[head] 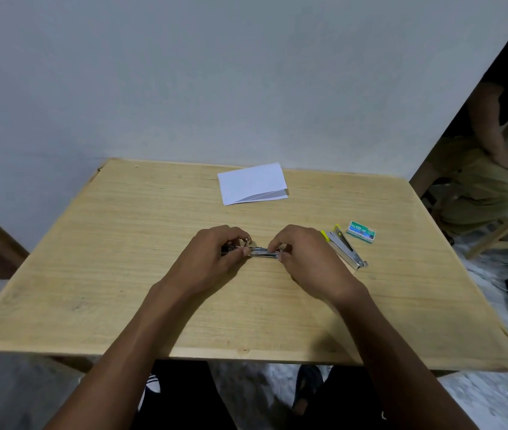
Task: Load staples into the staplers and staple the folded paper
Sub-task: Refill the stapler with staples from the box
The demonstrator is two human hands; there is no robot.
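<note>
The person has the stapler (pixel 263 252) low at the middle of the counter (pixel 116 274), one hand at each end, which suits loading. The left hand (pixel 212 252) steadies the dark rear end while the right hand (pixel 302 256) works at the front. The left fingers (pixel 244 252) are curled round the body, with the thumb laid along the near side. Those of the right hand pinch the metal tip. So the stapler runs crosswise between the two hands, with only its bright middle stretch showing and both ends buried in the grips. Whether the magazine is open, or a strip of staples is already in, I can't make out from here because the hands cover it. The rest is laid out within reach on the right. A second stapler (pixel 344 247) with a yellow end lies flat at a slant, and the green box (pixel 361 232) of staples sits just beyond it, close but apart. The folded paper (pixel 251 183) is parked near the far edge, well clear of the hands. I'd judge that is because stapling only comes once both staplers are loaded.
</note>
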